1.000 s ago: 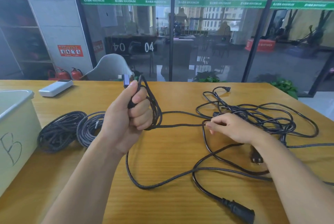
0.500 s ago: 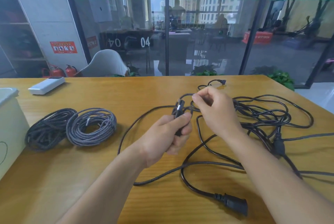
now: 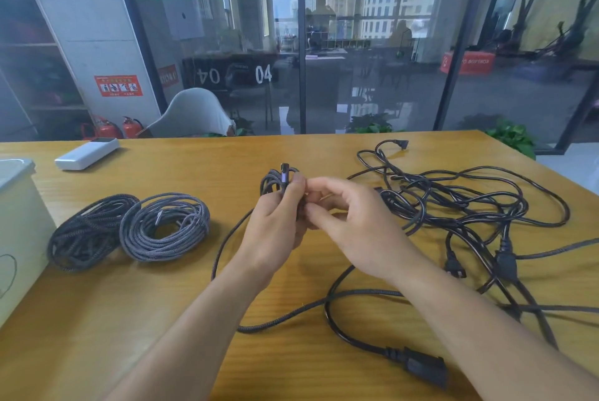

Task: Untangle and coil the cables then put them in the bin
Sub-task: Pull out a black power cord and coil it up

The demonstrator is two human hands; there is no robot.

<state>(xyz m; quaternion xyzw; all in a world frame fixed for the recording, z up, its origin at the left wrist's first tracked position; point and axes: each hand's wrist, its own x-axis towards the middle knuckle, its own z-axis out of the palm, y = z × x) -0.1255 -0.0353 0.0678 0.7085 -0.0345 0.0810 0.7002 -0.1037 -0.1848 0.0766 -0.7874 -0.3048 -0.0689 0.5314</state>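
The left hand [image 3: 275, 222] grips a small braided cable bundle [image 3: 277, 178] above the table [image 3: 136, 319]; the right hand [image 3: 350, 222], touching it, pinches beside the bundle. Left of the bundle lie two coils [image 3: 129, 229], touching the bin [image 3: 19, 232] at the table's edge. Right sprawls the tangle [image 3: 460, 203].

On the wooden table [image 3: 136, 319] we found two coiled braided cables [image 3: 129, 230] left of our hands. A tangled heap of black cables [image 3: 460, 206] lay right, and a pale plastic bin [image 3: 19, 232] stood far left.

Glass wall [image 3: 372, 54] behind wooden table [image 3: 181, 297], grey chair [image 3: 191, 115].
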